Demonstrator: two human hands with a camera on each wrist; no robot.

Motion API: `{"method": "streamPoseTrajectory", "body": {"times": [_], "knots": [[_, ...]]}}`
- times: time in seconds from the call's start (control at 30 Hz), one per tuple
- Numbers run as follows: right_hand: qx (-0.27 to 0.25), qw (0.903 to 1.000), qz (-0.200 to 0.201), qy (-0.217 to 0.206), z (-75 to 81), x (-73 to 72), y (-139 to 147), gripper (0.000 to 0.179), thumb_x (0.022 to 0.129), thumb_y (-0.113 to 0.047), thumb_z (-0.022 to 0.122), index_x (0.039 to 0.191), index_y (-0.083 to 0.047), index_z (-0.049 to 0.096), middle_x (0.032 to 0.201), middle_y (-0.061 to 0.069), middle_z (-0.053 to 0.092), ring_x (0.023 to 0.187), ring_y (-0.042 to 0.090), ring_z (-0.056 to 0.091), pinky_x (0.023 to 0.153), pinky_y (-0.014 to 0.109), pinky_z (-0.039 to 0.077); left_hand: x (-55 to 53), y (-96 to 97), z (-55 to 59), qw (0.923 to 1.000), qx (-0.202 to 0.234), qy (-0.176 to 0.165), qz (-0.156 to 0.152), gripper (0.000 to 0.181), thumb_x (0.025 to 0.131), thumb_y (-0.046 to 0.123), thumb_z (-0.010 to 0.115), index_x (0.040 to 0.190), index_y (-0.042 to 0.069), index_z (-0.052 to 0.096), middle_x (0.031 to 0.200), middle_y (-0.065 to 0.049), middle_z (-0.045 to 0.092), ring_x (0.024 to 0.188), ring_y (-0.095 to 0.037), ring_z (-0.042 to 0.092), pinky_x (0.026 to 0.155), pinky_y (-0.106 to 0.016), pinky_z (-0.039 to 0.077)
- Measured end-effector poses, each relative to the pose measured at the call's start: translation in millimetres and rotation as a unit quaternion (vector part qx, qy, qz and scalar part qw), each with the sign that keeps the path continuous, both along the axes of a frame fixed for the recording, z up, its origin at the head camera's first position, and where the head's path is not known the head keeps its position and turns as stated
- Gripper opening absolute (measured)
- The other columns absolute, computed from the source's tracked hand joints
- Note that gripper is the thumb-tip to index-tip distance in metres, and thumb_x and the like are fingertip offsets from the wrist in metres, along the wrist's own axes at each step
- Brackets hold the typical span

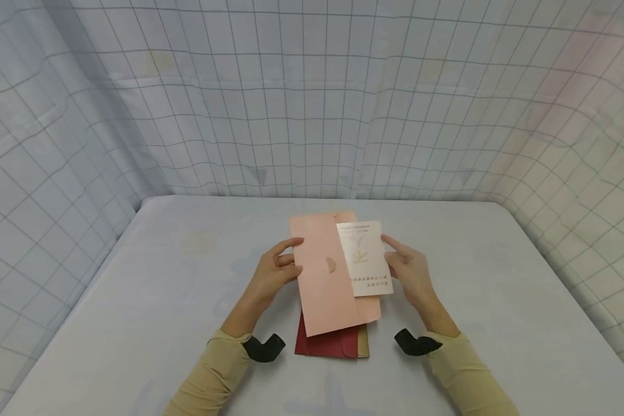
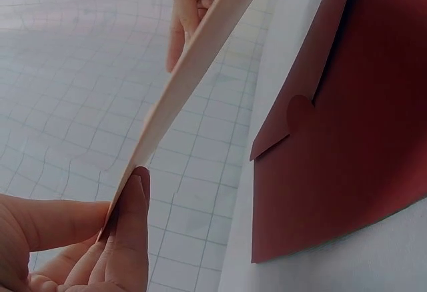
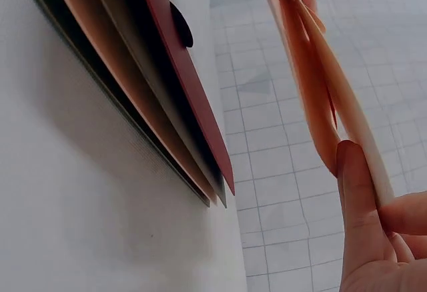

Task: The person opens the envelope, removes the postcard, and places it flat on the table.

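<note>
My left hand [image 1: 272, 273] pinches the left edge of a pink envelope [image 1: 319, 283], thumb on one face and fingers on the other. The envelope is held tilted, and a half-round notch shows near its middle. From its right side sticks out a white card [image 1: 368, 260] with a pale plant drawing and lines of print. My right hand [image 1: 412, 273] pinches the card's right edge. The left part of the card is hidden by the envelope. In the right wrist view the envelope [image 3: 308, 105] gapes beside the card [image 3: 363, 139].
Below the pink envelope, a red envelope [image 1: 325, 345] lies on the white table [image 1: 187, 323], with a gold one [image 1: 363, 342] peeking out on its right. The right wrist view shows several layers in this stack. Grid-patterned curtains [image 1: 312, 115] stand behind and at both sides.
</note>
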State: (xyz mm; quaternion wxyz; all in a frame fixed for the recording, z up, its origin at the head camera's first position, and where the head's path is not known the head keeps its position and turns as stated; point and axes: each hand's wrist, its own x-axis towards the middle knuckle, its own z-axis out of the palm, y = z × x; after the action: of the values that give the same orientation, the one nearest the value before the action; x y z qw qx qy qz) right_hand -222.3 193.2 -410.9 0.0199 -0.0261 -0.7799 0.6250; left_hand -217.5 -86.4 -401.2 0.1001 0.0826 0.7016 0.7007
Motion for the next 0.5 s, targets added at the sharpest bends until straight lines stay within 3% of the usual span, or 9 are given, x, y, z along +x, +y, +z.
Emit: {"method": "streamPoseTrajectory", "body": {"times": [0.23,0.5], "knots": [[0.006,0.9999,-0.006,-0.013,2.3,-2.7,8.5,0.042,0.097,-0.013,0.046,0.139,-0.013,0.046,0.146,0.010,0.042,0.124,0.026,0.052,0.087,0.021,0.051,-4.5,-7.9,2.6,0.9999,-0.013,-0.008,0.002,0.059,0.088,-0.006,0.052,0.141,0.015,0.041,0.128,-0.024,0.057,0.089,-0.003,0.060,0.077,-0.022,0.051],[0.008,0.9993,-0.031,-0.018,5.3,-6.2,14.2,0.042,0.096,-0.014,0.046,0.138,-0.012,0.047,0.148,0.008,0.041,0.127,0.025,0.050,0.089,0.022,0.050,-10.0,-16.3,2.1,0.9999,-0.001,-0.004,-0.010,0.061,0.088,-0.008,0.050,0.144,0.011,0.036,0.132,-0.029,0.051,0.086,0.000,0.060,0.076,-0.020,0.051]]}}
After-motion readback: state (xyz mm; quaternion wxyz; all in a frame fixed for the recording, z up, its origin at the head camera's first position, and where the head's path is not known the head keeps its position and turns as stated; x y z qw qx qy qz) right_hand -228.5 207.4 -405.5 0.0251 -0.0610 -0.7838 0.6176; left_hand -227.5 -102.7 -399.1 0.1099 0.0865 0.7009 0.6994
